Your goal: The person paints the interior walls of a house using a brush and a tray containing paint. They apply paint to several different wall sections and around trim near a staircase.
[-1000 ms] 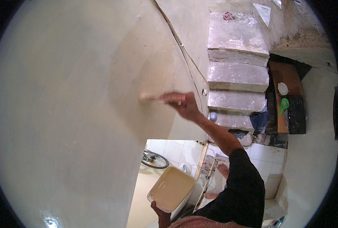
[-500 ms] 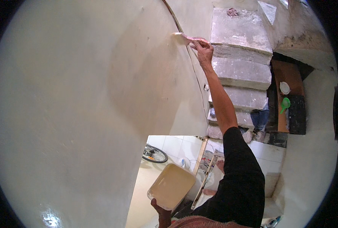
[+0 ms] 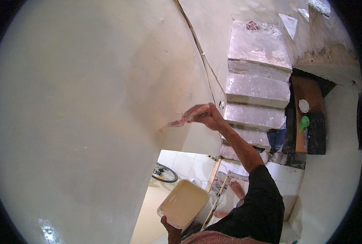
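My right hand [image 3: 204, 115] is closed around a paintbrush [image 3: 176, 123] with a pinkish-red handle, blurred by motion. The bristle end points left, at or close to the pale wall [image 3: 87, 122], above the wall's lower corner; whether it touches, I cannot tell. Low in the picture, my left hand [image 3: 172, 232] grips the near rim of a rectangular tub [image 3: 174, 221]. Cream-coloured paint [image 3: 185, 201] lies inside the tub. Much of my left hand is out of sight below the tub and past the picture's edge.
Cables [image 3: 193, 34] run down the wall beside paint-spattered concrete steps [image 3: 256, 83]. A wooden ladder [image 3: 214, 203] stands under my bare feet [image 3: 237, 189]. Below is a bicycle wheel [image 3: 164, 173]. On the right, a green scoop [image 3: 303, 123] lies on a brown board [image 3: 301, 140].
My right hand has come down and slightly left with the paintbrush, from beside the cables to near the wall's lower corner. My left hand still holds the tub in nearly the same place.
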The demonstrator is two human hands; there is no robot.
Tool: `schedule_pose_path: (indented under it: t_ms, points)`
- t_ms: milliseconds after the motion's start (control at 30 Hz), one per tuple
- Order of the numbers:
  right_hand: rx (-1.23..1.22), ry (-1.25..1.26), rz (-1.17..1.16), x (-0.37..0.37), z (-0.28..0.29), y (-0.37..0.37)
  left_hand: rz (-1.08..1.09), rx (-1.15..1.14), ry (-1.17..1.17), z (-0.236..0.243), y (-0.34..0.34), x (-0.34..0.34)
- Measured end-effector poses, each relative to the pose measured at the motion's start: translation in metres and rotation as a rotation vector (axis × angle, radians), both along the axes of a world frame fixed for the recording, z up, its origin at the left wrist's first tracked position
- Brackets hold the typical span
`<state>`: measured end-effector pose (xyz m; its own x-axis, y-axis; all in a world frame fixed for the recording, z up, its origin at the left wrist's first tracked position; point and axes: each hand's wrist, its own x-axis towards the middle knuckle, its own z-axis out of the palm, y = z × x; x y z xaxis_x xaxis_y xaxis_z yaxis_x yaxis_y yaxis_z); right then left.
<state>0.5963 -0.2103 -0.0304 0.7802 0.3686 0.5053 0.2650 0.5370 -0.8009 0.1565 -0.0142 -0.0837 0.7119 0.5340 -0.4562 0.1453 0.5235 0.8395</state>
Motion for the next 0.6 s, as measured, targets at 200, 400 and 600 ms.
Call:
schedule_pose_path:
  t_ms: [200,400,600]
  points:
    - [0.148,0.0,-0.041,0.134,0.006,-0.008,0.073,-0.067,-0.035,0.005,-0.011,-0.003]
    - [0.39,0.153,-0.744,0.244,0.02,-0.04,0.057,-0.058,-0.037,-0.004,-0.003,-0.003]
    - [0.319,-0.03,-0.79,0.18,0.022,0.008,0.024,-0.073,-0.057,-0.011,0.0,0.0]
